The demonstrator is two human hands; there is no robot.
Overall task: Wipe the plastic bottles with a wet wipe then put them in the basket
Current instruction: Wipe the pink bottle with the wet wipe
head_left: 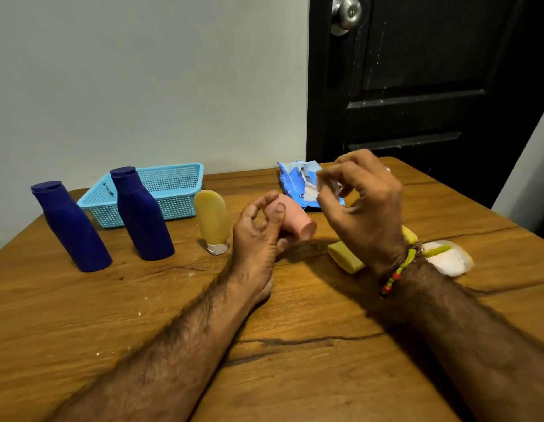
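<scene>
Pink plastic sits in our left hand (258, 229): a small pink bottle (296, 219) gripped by thumb and curled fingers, tilted so its flat end points toward the other hand, we judge to offer a bare side for wiping. Our right hand (365, 202) hovers just above and beside it, fingertips pinched on a scrap of white wet wipe (324, 185), the other fingers loosely spread. Wipe and bottle are near but not yet touching, so the wiping of this one seems about to start.

Right behind that hand lies the blue wipe pack (298, 181), torn open. Under the right wrist a yellow bottle (345, 257) lies on its side on the worktop (173, 315), and beside it a whitish bottle (450, 260) with a green part, partly hidden by the arm.

To the left, a yellow tube (212, 219) stands on its white cap, then two dark blue bottles (141, 214) (71, 226) stand upright. Behind them, against the wall, the light blue basket (179, 190) waits; we see no bottles inside it, so most of the task appears to be left.
</scene>
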